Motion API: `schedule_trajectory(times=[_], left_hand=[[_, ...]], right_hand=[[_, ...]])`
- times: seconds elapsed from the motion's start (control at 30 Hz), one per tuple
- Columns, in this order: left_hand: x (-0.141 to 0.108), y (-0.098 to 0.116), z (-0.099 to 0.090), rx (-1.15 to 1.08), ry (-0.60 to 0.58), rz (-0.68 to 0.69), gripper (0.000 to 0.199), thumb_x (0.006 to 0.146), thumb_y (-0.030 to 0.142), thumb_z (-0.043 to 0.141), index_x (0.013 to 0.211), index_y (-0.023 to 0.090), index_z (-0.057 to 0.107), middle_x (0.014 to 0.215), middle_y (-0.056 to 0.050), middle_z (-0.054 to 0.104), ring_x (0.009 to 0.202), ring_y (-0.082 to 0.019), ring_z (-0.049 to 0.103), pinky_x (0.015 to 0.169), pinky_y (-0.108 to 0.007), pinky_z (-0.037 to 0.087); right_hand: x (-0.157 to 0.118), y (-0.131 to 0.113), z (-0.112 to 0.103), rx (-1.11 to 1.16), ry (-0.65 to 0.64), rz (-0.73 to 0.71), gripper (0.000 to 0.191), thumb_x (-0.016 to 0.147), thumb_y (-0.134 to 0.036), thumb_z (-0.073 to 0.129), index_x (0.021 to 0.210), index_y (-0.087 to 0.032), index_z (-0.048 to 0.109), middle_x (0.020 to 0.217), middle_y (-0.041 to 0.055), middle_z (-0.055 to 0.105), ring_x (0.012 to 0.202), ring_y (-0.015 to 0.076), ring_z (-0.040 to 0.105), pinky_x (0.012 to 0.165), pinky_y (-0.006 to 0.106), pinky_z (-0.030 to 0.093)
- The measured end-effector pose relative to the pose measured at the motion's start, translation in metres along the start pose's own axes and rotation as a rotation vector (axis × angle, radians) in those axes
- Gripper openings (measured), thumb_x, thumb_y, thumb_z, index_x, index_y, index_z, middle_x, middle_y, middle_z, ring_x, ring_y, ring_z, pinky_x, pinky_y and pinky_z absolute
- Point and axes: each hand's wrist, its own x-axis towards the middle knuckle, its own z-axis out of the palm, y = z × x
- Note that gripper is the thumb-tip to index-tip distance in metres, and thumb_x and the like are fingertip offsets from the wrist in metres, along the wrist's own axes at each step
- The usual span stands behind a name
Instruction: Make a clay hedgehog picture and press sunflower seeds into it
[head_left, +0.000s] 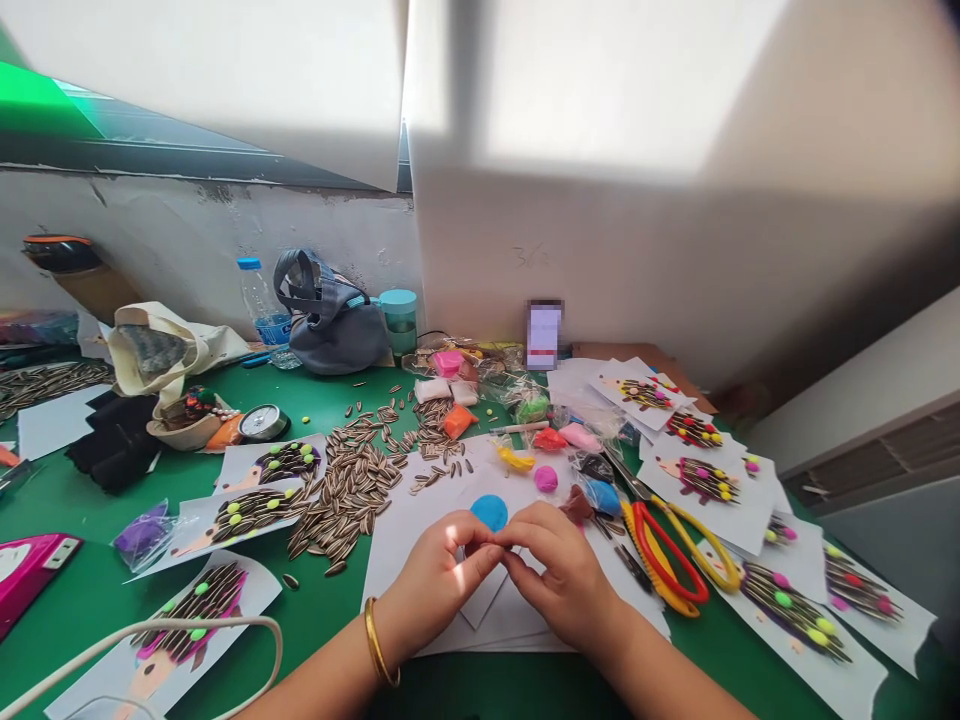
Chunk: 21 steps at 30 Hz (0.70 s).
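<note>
My left hand point(450, 565) and my right hand point(551, 565) meet over white paper point(397, 550) at the front centre. Thumbs and fingertips of both are pinched together; whatever lies between them is too small or hidden to make out. Just beyond the fingertips is a round blue clay disc point(489, 512). A small white card point(480, 603) shows beneath the hands. Farther back on the paper are a pink clay ball point(546, 479) and a yellow clay piece point(514, 457). Sunflower seeds point(349, 495) are heaped to the left.
Red-handled scissors point(660, 565) and yellow-handled scissors point(701, 545) lie right of the paper. Hedgehog cards point(697, 485) spread at right, others point(255, 515) at left. A phone point(544, 335) leans on the wall. A white cable point(274, 640) crosses the front left.
</note>
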Motion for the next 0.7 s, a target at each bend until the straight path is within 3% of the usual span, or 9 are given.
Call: schedule_trajectory(times=[0.27,0.7], left_hand=[[0.0006,0.0026,-0.0012,0.018,-0.004,0.007,0.029,0.088,0.047,0.061,0.078,0.020,0.064,0.078,-0.002,0.061,0.077,-0.019,0.057,0.073,-0.030,0.045],[0.0008,0.0025,-0.0004,-0.016,-0.012,-0.010,0.023,0.086,0.041,0.065,0.081,0.019,0.066,0.079,-0.002,0.062,0.078,-0.019,0.058,0.074,-0.029,0.046]], right_hand=[[-0.0004,-0.0007,0.0005,-0.008,-0.007,-0.004,0.015,0.091,-0.014,0.059,0.101,-0.024,0.064,0.087,0.0034,0.067,0.080,0.0178,0.060,0.072,0.032,0.048],[-0.0004,-0.0021,0.0003,-0.012,-0.024,0.007,0.014,0.088,-0.012,0.057,0.094,-0.023,0.062,0.083,0.0028,0.065,0.078,0.0181,0.058,0.069,0.032,0.046]])
